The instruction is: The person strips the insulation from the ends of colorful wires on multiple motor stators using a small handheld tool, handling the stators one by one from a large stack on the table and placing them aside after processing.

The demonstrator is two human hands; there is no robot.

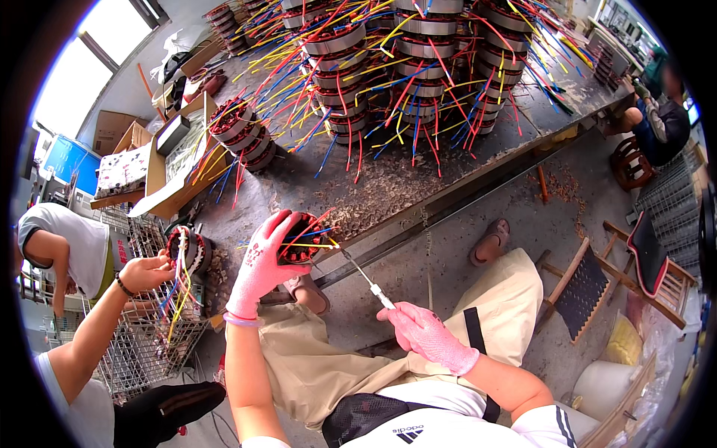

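My left hand (256,267), in a pink glove, is closed round a motor stator (297,237) at the table's front edge. Red, blue and yellow wires stick out of the stator to the right. My right hand (432,337), also gloved in pink, grips a slim tool with a white handle (382,296). Its thin metal shaft points up and left, and its tip is close to the ends of the stator's wires. I cannot tell whether tip and wire touch.
Stacks of wired stators (422,71) fill the back of the worn table (388,198); a shorter stack (243,134) stands left. A co-worker's hand (146,272) is at another stator (189,250) on the left. Wire baskets (131,355) stand below; a wooden chair (579,287) is at right.
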